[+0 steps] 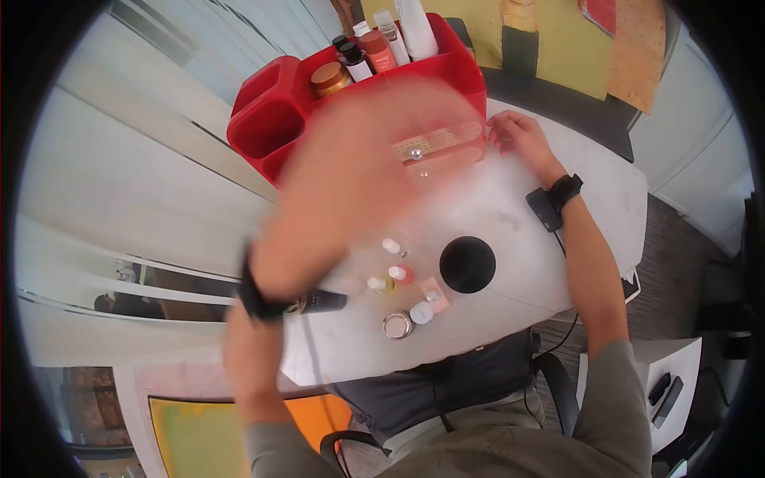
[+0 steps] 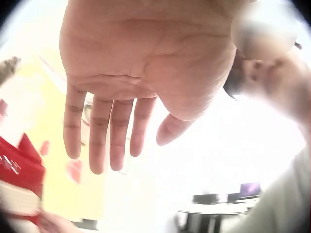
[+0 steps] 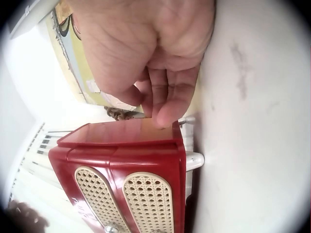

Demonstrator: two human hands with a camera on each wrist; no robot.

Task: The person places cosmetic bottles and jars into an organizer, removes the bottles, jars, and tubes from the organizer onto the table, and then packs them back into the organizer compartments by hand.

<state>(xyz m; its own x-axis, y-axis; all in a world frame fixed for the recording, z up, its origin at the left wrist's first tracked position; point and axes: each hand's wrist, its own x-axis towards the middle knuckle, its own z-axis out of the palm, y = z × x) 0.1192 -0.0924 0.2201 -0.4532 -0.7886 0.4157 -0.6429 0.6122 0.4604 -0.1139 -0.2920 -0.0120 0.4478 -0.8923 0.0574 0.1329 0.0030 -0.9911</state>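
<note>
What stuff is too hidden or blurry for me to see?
- Left hand: head view, its fingers blurred away.
- Red box: head view, front partly behind that hand.
- Dark tube: head view, one end behind a black wristband.
- Orange bottle: head view, writing too small.
- Woven panels: right wrist view, ends cut off by the bottom edge.

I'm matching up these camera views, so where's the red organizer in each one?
Head: red organizer at upper middle, partly behind the blurred left hand.
Left wrist: lower left, cut off.
Right wrist: lower left to center.
Shared landmark: the right hand, at its side.
</note>
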